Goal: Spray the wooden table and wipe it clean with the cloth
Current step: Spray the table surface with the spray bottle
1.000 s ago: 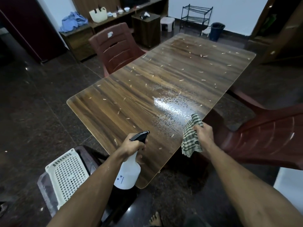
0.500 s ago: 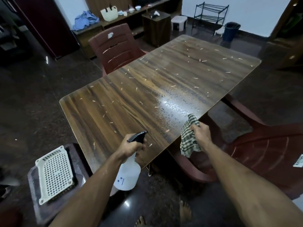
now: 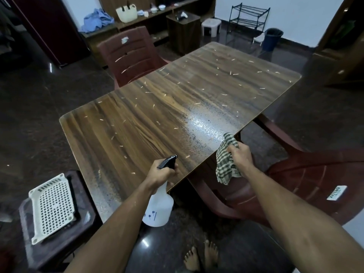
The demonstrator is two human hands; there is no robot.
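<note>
The left hand (image 3: 161, 173) is clenched round the neck of the spray bottle (image 3: 158, 208), whose black nozzle points ahead over the wooden desk (image 3: 157, 115). The desk's long axis runs away from this hand, up and to the right. The right hand (image 3: 241, 154), nearer the wet patch just ahead of it, grasps the checked cloth (image 3: 225, 166) at the desk's edge. Blue marks on the bottle cannot be read.

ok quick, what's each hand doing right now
left hand: closed around the neck of the spray bottle.
right hand: closed on the checked cloth by the table edge.
</note>
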